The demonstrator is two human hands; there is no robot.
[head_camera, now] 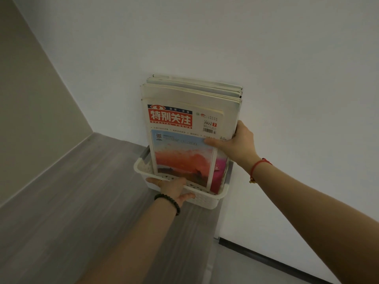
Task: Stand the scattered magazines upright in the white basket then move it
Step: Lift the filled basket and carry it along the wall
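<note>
A white perforated basket sits on a grey wooden surface against the white wall. Several magazines stand upright in it, leaning back on the wall. The front one shows a red title block and an orange sunset picture. My left hand grips the basket's near rim, fingers curled over the edge. My right hand holds the right edge of the magazine stack, thumb across the front cover and fingers behind.
The grey wooden surface stretches left and toward me, with a beige wall on the left. A dark baseboard strip runs along the wall at lower right. The basket stands near the surface's right edge.
</note>
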